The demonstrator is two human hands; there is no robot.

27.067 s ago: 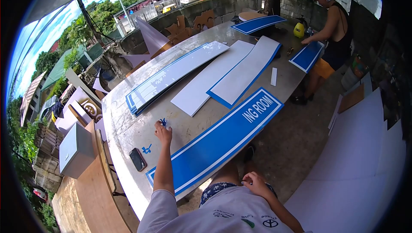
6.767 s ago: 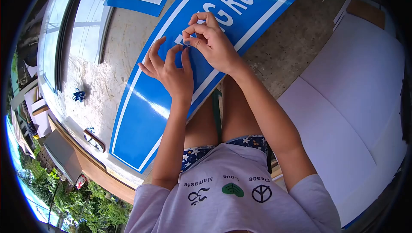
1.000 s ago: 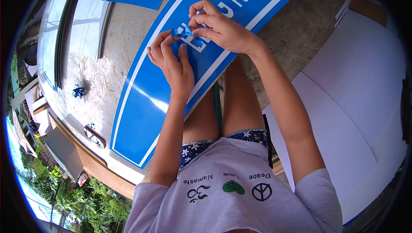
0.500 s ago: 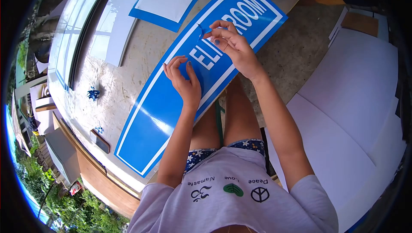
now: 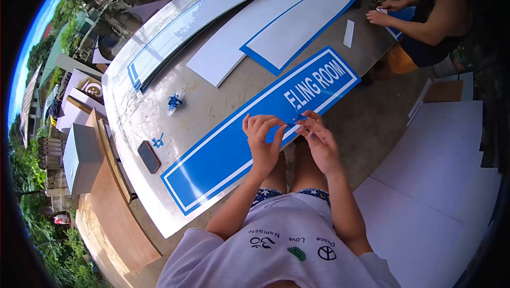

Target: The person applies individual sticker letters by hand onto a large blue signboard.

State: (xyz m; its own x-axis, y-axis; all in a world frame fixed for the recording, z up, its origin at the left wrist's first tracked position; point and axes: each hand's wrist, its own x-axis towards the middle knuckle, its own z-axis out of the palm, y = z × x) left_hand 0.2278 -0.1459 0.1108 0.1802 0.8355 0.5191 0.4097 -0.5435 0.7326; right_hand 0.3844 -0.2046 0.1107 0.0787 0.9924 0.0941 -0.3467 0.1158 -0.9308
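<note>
A long blue sign (image 5: 223,152) with a white border lies along the table's near edge, and white letters reading "ELING ROOM" (image 5: 314,85) stand on its right part. Over the sign's near edge my two hands are close together. My right hand (image 5: 321,144) pinches a small scrap of blue film (image 5: 295,120). The fingertips of my left hand (image 5: 264,142) are drawn together beside the same scrap; whether they grip it is too small to tell.
On the table (image 5: 139,163) are a phone (image 5: 149,157), crumpled blue scraps (image 5: 173,102) and white panels (image 5: 305,22). At the back right a co-worker (image 5: 435,22) handles another blue piece. Large white sheets (image 5: 425,166) lie at right.
The view has tilted up, bringing the co-worker into sight. My right hand has come down from the letters with the blue scrap, and my left hand has moved in beside it.
</note>
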